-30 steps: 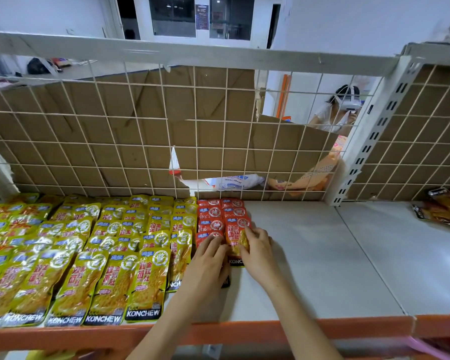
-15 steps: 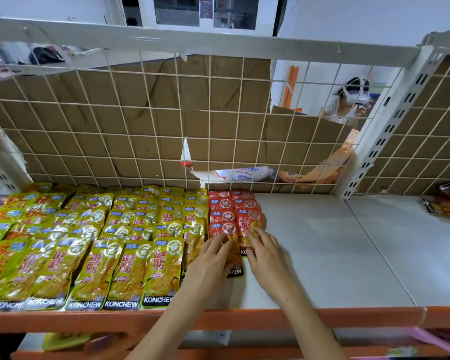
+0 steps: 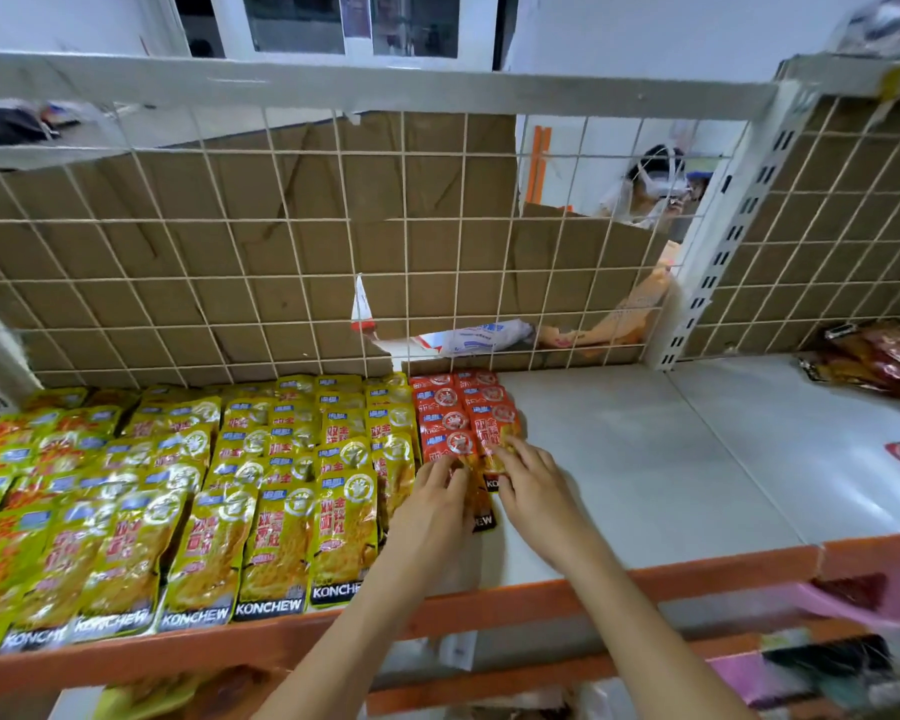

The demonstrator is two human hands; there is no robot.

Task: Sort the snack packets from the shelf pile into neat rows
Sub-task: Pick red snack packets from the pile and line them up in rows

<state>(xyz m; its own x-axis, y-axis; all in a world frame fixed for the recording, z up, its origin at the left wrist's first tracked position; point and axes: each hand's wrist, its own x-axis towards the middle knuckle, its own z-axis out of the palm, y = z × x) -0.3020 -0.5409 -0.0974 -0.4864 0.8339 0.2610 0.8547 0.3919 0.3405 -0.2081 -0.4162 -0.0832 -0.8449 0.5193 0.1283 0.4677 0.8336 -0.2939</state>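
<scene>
The red snack packets (image 3: 463, 418) lie in two overlapping rows on the shelf (image 3: 619, 459), running from the hands back to the wire grid (image 3: 281, 252). The left hand (image 3: 430, 504) and right hand (image 3: 533, 483) sit close together, fingers resting on the nearest red packets; whether they pinch them cannot be told. Just left of the left hand, yellow snack packets (image 3: 188, 491) fill neat rows. Far right of the right hand lies a loose pile of packets (image 3: 874, 356).

The near ends of the red packets (image 3: 463, 423) are covered by both hands, and the yellow packets (image 3: 188, 491) are cut off at the left edge.
</scene>
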